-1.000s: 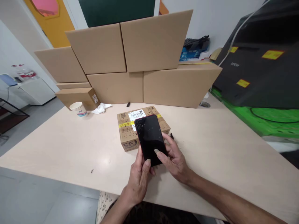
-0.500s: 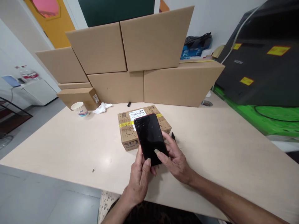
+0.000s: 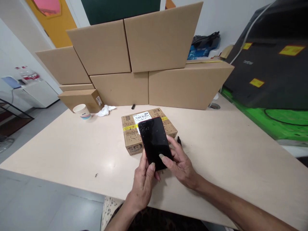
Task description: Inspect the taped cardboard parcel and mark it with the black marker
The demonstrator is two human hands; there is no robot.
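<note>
A smartphone with a dark screen and cracks at its upper left corner is held between both hands, tilted toward me. My left hand is closed round its lower left edge, thumb on the front. My right hand grips the right edge, and its thumb rests on the lower part of the screen. Behind the phone a small brown parcel lies on the table, partly covered by it. The parcel has a white label and yellow tape. A black marker lies to its right.
Large cardboard boxes are stacked along the table's back edge. At the left stand a paper cup and crumpled tissue. A small black cap lies near the boxes. A black-covered machine with a green base stands right.
The view has shifted very slightly. Both hands hold the phone as before, and its screen stays dark.
</note>
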